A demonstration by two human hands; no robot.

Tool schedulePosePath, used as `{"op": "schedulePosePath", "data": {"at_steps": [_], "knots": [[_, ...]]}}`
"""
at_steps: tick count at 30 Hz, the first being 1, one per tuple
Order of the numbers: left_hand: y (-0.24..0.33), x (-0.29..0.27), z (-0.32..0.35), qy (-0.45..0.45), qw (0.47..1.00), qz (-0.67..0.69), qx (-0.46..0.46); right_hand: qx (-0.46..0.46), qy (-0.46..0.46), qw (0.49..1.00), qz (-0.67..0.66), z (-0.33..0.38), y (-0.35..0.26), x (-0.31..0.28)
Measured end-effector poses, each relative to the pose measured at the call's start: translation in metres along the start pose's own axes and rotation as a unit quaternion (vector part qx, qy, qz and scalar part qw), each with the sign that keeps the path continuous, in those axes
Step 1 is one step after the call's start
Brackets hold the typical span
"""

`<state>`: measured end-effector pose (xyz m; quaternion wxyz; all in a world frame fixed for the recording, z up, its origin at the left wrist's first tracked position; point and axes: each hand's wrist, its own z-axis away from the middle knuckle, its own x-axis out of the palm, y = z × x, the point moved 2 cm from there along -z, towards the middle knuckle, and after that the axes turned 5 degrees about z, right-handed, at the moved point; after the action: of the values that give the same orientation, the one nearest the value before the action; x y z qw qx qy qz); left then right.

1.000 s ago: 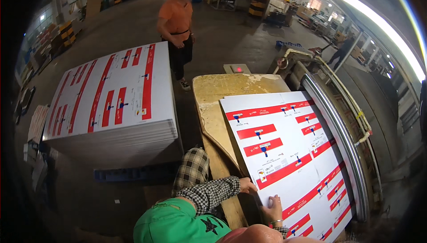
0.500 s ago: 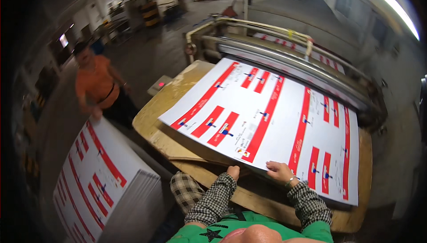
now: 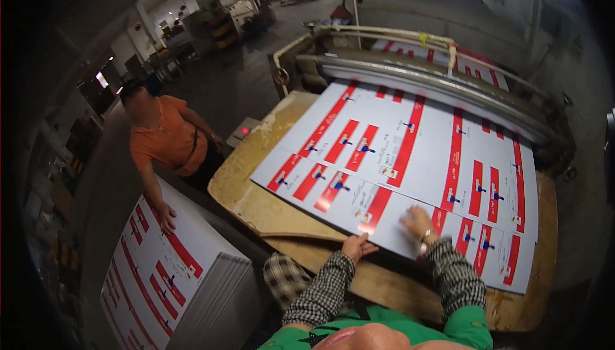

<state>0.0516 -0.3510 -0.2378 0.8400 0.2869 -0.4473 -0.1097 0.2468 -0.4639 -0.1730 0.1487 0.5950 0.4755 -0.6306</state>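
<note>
From the head camera, a large printed sheet (image 3: 410, 164) lies flat on a worn wooden table (image 3: 256, 206), and both of the person's hands are at its near edge. The left hand (image 3: 356, 246) grips that edge, thumb on top and fingers seemingly curled beneath, though the underside is hidden. The right hand (image 3: 418, 222) rests palm down on the sheet just inside the edge, fingers spread and grasping nothing. Judging by this, the sheet is already laid out and roughly squared on the table; what seems left is sliding it forward, since its far edge lies close against the long roller machine (image 3: 435, 77) well beyond the hands, where another printed sheet (image 3: 474, 61) shows past the rollers. The sheet is white, thin and stiff-looking, with red bars and small blue marks arranged in repeating panels, and it hangs a little past the table's right side. Well to the left of the hands, a tall stack of like sheets (image 3: 166, 273) stands lower down, and a co-worker in an orange shirt (image 3: 163, 141) leans one hand on its top.
</note>
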Motion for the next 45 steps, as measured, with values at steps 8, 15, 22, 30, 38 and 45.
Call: {"op": "schedulePosePath", "data": {"at_steps": [8, 15, 22, 30, 38, 45], "knots": [[0.005, 0.001, 0.005, -0.015, 0.999, 0.001, -0.042, -0.065, -0.251, 0.966, -0.007, 0.046, -0.018, 0.0], [0.005, 0.009, 0.006, 0.028, 0.999, -0.019, -0.025, -0.107, -0.134, 0.971, 0.167, 0.068, -0.039, 0.009], [0.005, 0.002, 0.004, 0.016, 0.999, -0.022, -0.015, -0.098, -0.135, 0.976, 0.143, 0.072, -0.042, -0.001], [0.004, -0.006, 0.01, -0.042, 0.998, -0.029, -0.046, -0.129, -0.218, 0.967, 0.042, 0.049, -0.043, -0.025], [-0.002, -0.019, 0.005, 0.273, 0.942, -0.189, -0.057, -0.141, -0.094, 0.984, -0.05, 0.034, -0.056, -0.083], [0.004, -0.007, 0.003, 0.156, 0.975, -0.158, -0.026, -0.064, -0.126, 0.987, -0.078, 0.069, -0.039, -0.022]]}}
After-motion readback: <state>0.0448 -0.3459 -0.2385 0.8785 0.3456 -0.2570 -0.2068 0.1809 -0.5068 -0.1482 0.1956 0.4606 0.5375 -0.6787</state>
